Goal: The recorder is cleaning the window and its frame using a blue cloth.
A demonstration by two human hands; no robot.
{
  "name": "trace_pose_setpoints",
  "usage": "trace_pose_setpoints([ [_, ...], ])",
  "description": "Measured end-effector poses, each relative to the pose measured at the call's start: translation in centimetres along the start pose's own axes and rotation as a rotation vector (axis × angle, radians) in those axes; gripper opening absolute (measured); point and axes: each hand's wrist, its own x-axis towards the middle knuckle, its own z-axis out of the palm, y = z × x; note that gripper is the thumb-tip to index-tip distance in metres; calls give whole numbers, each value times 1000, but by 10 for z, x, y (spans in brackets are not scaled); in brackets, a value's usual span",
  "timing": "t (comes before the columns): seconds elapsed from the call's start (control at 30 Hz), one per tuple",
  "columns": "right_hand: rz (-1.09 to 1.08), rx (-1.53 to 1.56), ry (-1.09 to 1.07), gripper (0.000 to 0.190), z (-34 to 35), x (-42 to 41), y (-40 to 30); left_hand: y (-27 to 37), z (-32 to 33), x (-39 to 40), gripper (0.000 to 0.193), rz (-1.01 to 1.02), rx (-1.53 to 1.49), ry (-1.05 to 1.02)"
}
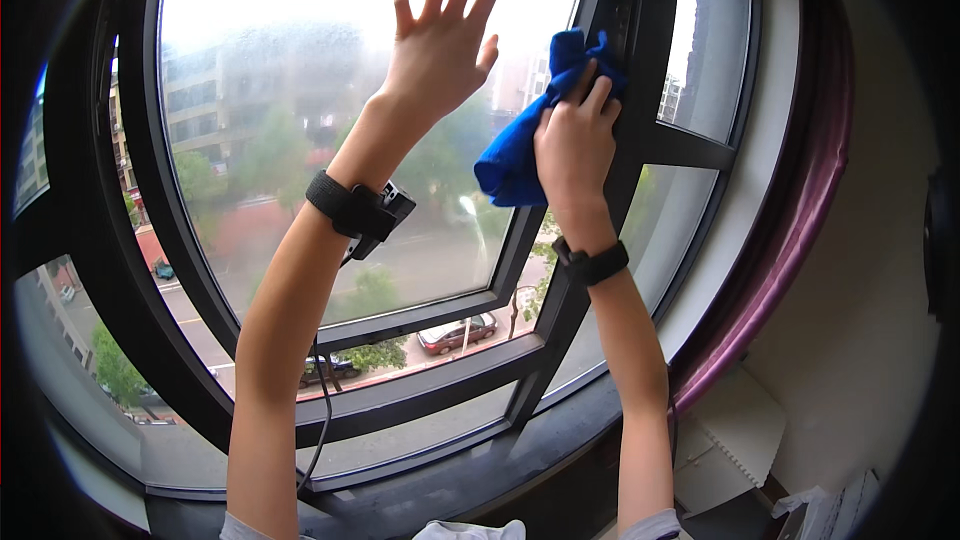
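My right hand [579,142] grips a bunched blue cloth [517,157] at the right side of a dark window frame [536,221]. Part of the cloth lies over the frame's edge, and its lower end hangs across the pane. My left hand [442,45] is raised before the glass pane [262,187] with its fingers spread and nothing in them. Whether its palm touches the glass cannot be told. The pane looks hazy, more so on the left. This sash stands tilted outward, with a gap at its bottom edge.
Black straps circle both wrists; the left strap [351,206] carries a small device with a black cable [327,412] hanging down. A purple curtain [795,262] hangs at the right. Below it is a white box-like object [731,435]. A dark sill [420,499] runs underneath. Outside, parked cars [457,332] line a street.
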Motion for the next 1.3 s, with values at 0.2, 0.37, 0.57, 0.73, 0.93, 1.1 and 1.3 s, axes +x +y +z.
trace_pose_setpoints([
  [0.2,6,184,-101,72,8,-36,-44,-4,-62,-6,48,-8,-211,-419],
  [0.37,54,354,259,58,4,53,-33,13,-137,-27,52,-102,-226,-568],
  [0.57,-104,612,449,52,-34,80,-131,-9,-176,-49,15,-61,-114,-375],
  [0.73,-577,738,331,51,-47,11,-155,-44,-206,-76,19,-251,-65,-303],
  [0.93,-140,756,309,60,-19,73,-75,-80,-247,-103,2,-272,87,-143],
  [1.1,-78,552,516,51,-25,97,-119,-105,-261,-123,33,-223,339,61],
  [1.3,-396,835,311,57,-64,25,-193,-105,-250,-153,76,-390,443,-42],
])
